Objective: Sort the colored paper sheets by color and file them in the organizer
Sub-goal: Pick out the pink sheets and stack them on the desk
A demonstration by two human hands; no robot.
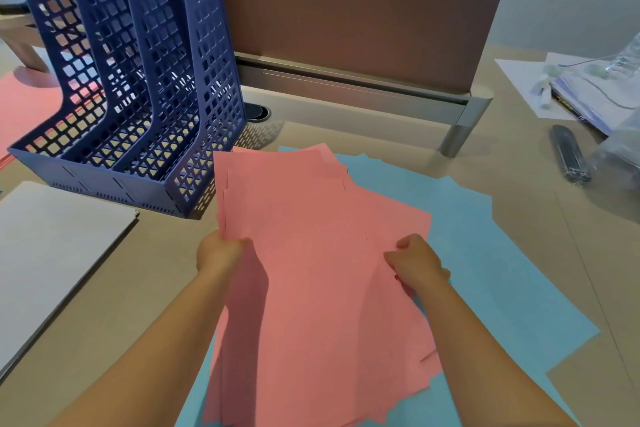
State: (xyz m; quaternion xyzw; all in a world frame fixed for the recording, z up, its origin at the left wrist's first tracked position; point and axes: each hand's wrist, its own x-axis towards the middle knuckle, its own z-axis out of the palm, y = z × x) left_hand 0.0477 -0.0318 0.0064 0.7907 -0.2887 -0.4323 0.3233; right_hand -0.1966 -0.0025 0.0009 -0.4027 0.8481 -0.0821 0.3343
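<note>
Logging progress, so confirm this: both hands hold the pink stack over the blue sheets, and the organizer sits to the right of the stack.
Wrong side. The head view shows the organizer to the left of the pink stack. The rest stands: left hand and right hand hold it over the blue sheets.

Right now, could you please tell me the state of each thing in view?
Pink sheets: uneven fanned stack, held by both hands.
Left hand: grips the stack's left edge.
Right hand: pinches the stack's right side.
Blue sheets: spread flat on the desk under the pink.
Blue organizer: upright, compartments look empty.
White sheets: stacked flat, left.
</note>
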